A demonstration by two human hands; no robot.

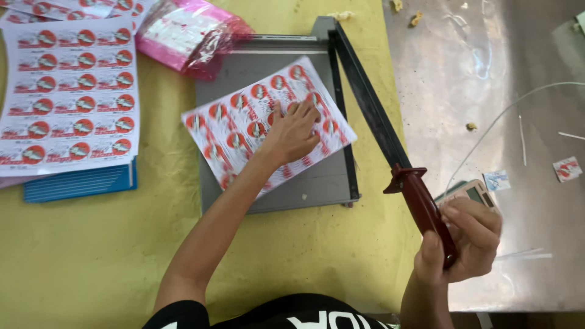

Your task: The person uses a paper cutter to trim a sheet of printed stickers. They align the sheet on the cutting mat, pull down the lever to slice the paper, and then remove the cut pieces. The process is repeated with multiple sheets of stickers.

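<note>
Head view: right hand (464, 240), nearest the camera, has its fingers wrapped around the dark red handle (425, 210) of the raised cutter blade arm (365, 100); rigid, likely heavy, best gripped there. Left hand (294, 131) lies flat, fingers spread, on the label sheet (241, 125), thin, limp paper printed with red-and-white labels, askew on the grey cutter bed (317, 183) near its blade edge.

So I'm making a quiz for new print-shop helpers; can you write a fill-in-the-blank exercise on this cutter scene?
1. The left hand presses flat on a sheet of ____ and white labels.
2. The right hand grips the cutter's dark red ____.
3. The cutter's blade arm is ____, not pressed down.
4. The grey cutter base sits on a ____ mat.

Missing words: red; handle; raised; yellow
</note>
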